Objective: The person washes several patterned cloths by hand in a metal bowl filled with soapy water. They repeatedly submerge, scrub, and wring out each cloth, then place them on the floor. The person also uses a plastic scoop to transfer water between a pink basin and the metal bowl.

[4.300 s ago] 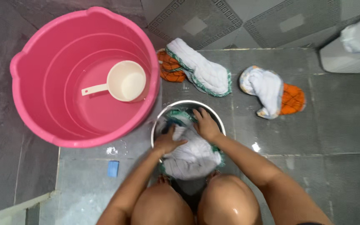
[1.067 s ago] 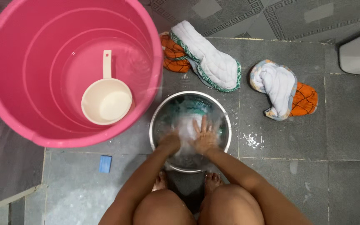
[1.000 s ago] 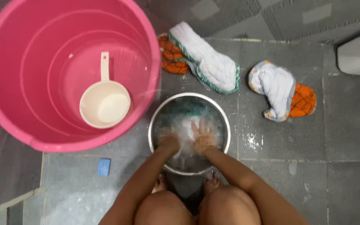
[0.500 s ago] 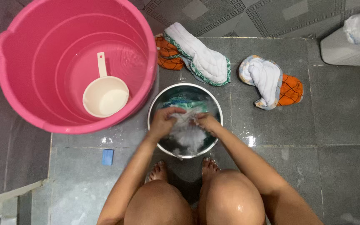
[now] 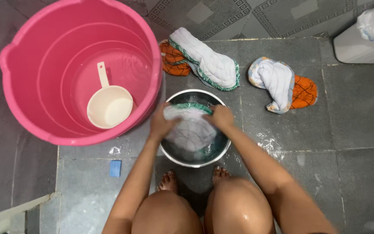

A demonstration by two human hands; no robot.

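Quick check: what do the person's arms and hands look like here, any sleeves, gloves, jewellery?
Both arms are bare from hand to upper arm, with no sleeve in view. The left hand and right hand wear no gloves, and no watch, bracelet or ring can be made out. The forearms look wet and shiny. Fingernail detail is too small to tell.

Home washroom, tiled floor (image 5: 360,130), pink tub (image 5: 35,86)

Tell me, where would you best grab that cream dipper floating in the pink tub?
Probably by the handle of the cream dipper: it juts from the round bowl toward the far wall of the pink tub, thin and free on all sides. Come from above, over the open rim; the bowl itself looks too wide and smooth to pinch.
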